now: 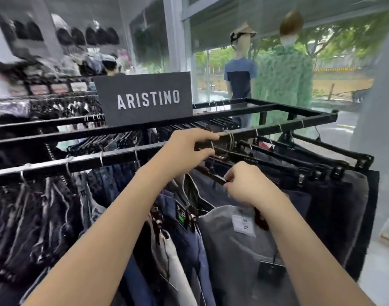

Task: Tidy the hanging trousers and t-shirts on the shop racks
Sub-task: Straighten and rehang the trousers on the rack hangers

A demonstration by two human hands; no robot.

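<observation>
Shop rack (56, 164): left hand (184, 152) pinches a hook (212, 145), right hand (244, 184) a hanger (215, 178)

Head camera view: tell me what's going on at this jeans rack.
A person is tidying jeans hung on a black rack rail beneath the ARISTINO sign. The left hand pinches a wire hanger hook at the rail, while the right hand grips the bar of a black clip hanger just below. Grey jeans tagged size 33 hang directly in front, with more pairs packed on either side.
</observation>
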